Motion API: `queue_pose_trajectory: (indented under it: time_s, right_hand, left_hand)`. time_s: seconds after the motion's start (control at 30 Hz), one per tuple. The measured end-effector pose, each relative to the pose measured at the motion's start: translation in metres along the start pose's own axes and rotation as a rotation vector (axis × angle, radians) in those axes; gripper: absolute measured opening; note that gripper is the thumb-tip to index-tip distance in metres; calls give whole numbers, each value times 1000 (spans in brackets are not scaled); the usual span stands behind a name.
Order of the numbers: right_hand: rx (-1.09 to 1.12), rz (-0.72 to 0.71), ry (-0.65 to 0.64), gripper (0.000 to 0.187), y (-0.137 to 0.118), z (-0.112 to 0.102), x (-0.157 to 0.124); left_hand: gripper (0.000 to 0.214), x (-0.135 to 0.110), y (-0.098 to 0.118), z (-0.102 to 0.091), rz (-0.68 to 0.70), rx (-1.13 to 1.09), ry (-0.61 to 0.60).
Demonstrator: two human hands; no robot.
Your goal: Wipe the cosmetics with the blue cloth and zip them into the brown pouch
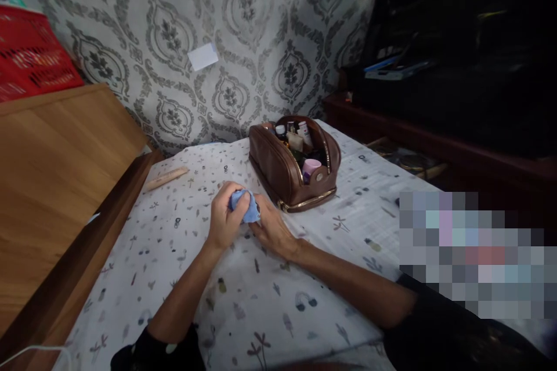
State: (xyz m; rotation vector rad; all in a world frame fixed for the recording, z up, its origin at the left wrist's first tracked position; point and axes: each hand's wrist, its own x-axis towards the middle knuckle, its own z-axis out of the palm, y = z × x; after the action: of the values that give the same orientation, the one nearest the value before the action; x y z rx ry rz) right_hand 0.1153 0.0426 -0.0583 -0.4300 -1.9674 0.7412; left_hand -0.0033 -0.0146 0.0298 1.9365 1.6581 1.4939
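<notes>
A crumpled blue cloth (246, 212) is pinched in my left hand (225, 217), thumb pressed on top of it. My right hand (275, 228) is curled against the cloth's right side. A small dark bit shows between the cloth and my right fingers, too little to name. Just beyond my hands stands a brown leather toiletry bag (272, 163), unzipped. Inside it are a pink jar (311, 167), a white-capped bottle (281, 131), a white tube (305, 134) and other small containers.
A white printed sheet (183, 278) covers the surface under my hands. A pale wooden-looking stick (166, 178) lies at the far left. A wooden board (65, 151) with a red bag (35, 55) on it borders the left. Dark furniture (435, 139) stands at right.
</notes>
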Motion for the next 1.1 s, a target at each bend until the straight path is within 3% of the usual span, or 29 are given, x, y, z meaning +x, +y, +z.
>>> queue_pose_trajectory:
  time_s: [0.2, 0.3, 0.47, 0.6, 0.7, 0.83, 0.9, 1.0, 1.1]
  right_hand:
    - [15, 66, 68, 17, -1, 3, 4]
    - [27, 93, 42, 21, -7, 2, 6]
    - [36, 83, -18, 22, -13, -6, 9]
    - [22, -9, -26, 20, -13, -13, 13]
    - [32, 11, -18, 22, -16, -14, 15]
    - [77, 88, -79, 11, -20, -15, 15]
    - [114, 139, -156, 14, -22, -16, 16]
    - [126, 194, -250, 15, -27, -18, 19]
    - [5, 190, -225, 12, -30, -16, 18]
  left_hand:
    - [21, 3, 3, 8, 9, -4, 0]
    - [22, 6, 5, 6, -79, -19, 12]
    - [17, 12, 4, -4, -78, -27, 54]
    - [23, 19, 2, -14, -144, -260, 84]
    - [27, 22, 6, -24, -94, -374, 16]
    - [26, 21, 16, -34, 103, -50, -283]
    - [24, 19, 17, -34, 187, 163, -333]
    - [22, 17, 11, -29, 211, 284, -263]
    - [20, 14, 6, -20, 159, 290, -127]
